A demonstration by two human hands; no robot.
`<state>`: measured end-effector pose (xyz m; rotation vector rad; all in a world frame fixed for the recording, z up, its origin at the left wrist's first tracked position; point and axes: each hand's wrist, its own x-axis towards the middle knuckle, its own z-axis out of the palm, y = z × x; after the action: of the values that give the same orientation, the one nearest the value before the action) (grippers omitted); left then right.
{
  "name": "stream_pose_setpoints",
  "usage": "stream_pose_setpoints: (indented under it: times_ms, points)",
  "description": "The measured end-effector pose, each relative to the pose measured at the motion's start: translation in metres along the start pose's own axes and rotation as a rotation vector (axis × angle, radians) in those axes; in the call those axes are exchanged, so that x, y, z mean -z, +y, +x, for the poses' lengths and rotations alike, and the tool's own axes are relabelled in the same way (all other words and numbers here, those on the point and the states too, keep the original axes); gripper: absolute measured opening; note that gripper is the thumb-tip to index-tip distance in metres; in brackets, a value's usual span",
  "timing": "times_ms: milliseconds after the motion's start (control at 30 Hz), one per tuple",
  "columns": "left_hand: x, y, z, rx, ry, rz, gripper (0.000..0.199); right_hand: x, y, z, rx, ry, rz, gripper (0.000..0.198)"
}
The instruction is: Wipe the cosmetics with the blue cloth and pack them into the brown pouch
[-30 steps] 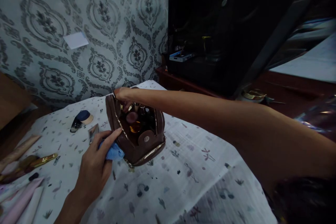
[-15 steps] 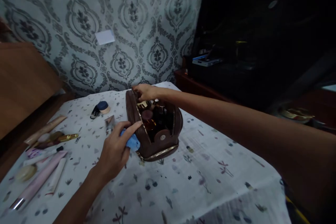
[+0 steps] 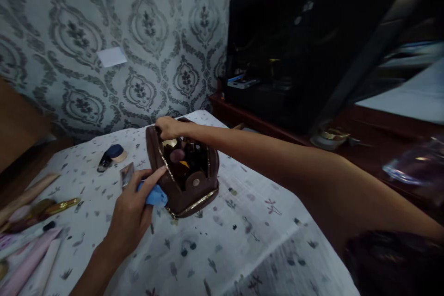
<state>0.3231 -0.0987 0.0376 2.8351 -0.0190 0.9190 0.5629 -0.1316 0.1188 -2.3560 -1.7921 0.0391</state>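
a brown bag (image 3: pixel 183 198) is sitting unzipped in the middle of a printed white cloth (image 3: pixel 208 249), and my two hands are working well apart at its left side. my left hand (image 3: pixel 130 208) is closing around a blue cloth (image 3: pixel 156 195), much of which is disappearing under my fingers, while my index fingertip is resting on the zip edge (image 3: pixel 167 169). my right hand (image 3: pixel 167 127) is reaching to the bag's far left corner; its fingertips are dipping out of sight at the rim, so i cannot tell whether they are gripping anything. my right forearm is crossing over the bag and hiding part of its far side.

inside, shadow is swallowing most of the contents: only a dull pink round piece (image 3: pixel 178 156), an orange glint (image 3: pixel 183 164) and something gold (image 3: pixel 169 143) are showing. a silver tube (image 3: pixel 126 173) is poking out from behind my left hand. beyond it, a blue-topped jar (image 3: pixel 117 151) is standing beside a small black object (image 3: pixel 104 162) i cannot identify. at lower left, the frame is cutting off a pink tube (image 3: pixel 33 261) and a pale tube (image 3: pixel 47 266).
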Motion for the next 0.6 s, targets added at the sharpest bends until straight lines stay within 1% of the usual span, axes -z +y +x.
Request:
stream_pose_setpoints:
  times_ms: [167, 367, 467, 533, 600]
  points:
    - [0.003, -0.001, 0.003, -0.057, -0.010, 0.023, 0.067, 0.008, -0.001, -0.016, 0.028, -0.043, -0.006, 0.033]
    - [0.004, 0.000, 0.005, -0.053, -0.026, 0.035, 0.067, 0.005, 0.002, -0.034, 0.090, -0.078, -0.064, 0.033]
    - [0.005, 0.000, 0.004, -0.042, -0.032, 0.018, 0.065, 0.008, 0.001, -0.041, 0.099, -0.124, -0.066, 0.033]
    - [0.006, -0.005, 0.001, -0.019, -0.023, -0.011, 0.065, 0.014, 0.000, -0.046, 0.095, -0.158, -0.039, 0.033]
    - [0.009, -0.020, -0.002, 0.054, -0.003, -0.039, 0.063, 0.021, 0.001, -0.051, 0.087, -0.161, 0.000, 0.032]
